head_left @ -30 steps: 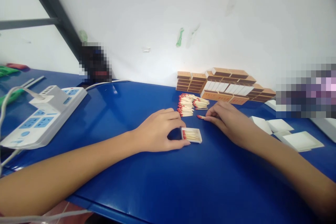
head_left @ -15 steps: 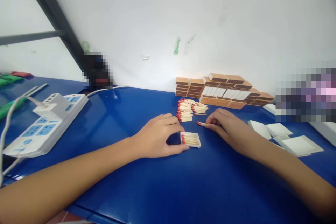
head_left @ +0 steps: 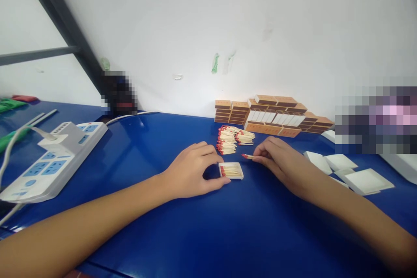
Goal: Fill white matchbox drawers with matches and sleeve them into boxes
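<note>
My left hand (head_left: 197, 171) rests on the blue table, thumb and fingers closed on the left end of a small white matchbox tray (head_left: 239, 175). Inside the tray lie several red-tipped matches (head_left: 230, 170). To its upper right, my right hand (head_left: 276, 158) pinches a few matches (head_left: 247, 156), their red heads pointing left, just above or on the table; I cannot tell which. Beyond both hands lies a loose pile of matches (head_left: 227, 140), with a smaller heap (head_left: 245, 137) joined to its right side.
Stacked matchboxes (head_left: 276, 128) stand against the wall. White empty trays (head_left: 369, 181) lie at the right. A power strip (head_left: 48, 163) with a plugged-in adapter and white cables occupies the left. A blurred person's part or object (head_left: 387, 117) is at the far right.
The view has shifted slightly, so everything sits a little further left and lower. Both hands keep their holds, with little movement of their own.
</note>
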`<state>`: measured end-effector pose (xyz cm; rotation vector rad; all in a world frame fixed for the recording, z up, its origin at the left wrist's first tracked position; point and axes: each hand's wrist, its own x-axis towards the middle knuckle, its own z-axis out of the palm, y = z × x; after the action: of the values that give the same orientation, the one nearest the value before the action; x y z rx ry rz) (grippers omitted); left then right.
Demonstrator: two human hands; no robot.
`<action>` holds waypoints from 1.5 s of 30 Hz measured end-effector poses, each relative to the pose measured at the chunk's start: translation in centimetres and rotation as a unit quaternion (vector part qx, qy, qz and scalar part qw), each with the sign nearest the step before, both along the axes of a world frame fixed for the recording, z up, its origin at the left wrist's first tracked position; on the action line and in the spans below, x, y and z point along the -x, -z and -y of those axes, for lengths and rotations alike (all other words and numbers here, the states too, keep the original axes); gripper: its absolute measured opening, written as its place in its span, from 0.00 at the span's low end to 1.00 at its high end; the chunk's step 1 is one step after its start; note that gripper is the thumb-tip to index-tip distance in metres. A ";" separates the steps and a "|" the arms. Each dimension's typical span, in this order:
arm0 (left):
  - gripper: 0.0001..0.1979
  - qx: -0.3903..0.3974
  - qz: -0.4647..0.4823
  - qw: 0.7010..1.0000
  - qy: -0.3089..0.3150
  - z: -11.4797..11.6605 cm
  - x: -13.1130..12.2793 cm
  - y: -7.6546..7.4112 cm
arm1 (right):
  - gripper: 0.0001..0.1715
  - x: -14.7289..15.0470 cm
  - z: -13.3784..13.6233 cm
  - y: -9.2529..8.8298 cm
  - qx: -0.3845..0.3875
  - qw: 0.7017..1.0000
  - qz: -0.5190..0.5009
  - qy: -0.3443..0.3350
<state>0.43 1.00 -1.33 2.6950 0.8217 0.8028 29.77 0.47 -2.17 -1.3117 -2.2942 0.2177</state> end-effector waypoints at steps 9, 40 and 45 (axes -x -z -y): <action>0.17 0.006 -0.003 1.000 0.002 0.2 -0.3 0.1 | 0.08 3.5 3.2 -1.9 -0.016 0.999 -0.012 -0.045; 0.17 0.001 0.001 0.998 0.062 0.8 -0.5 0.1 | 0.05 5.4 4.6 -1.7 0.002 0.996 0.011 -0.094; 0.16 0.000 0.001 0.998 0.067 0.8 -0.5 0.0 | 0.04 5.6 4.6 -1.8 0.004 0.994 -0.001 -0.106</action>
<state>0.90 0.20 -1.35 2.7151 0.6334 0.7745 24.14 -4.17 -0.37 -1.0691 -2.4320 0.2997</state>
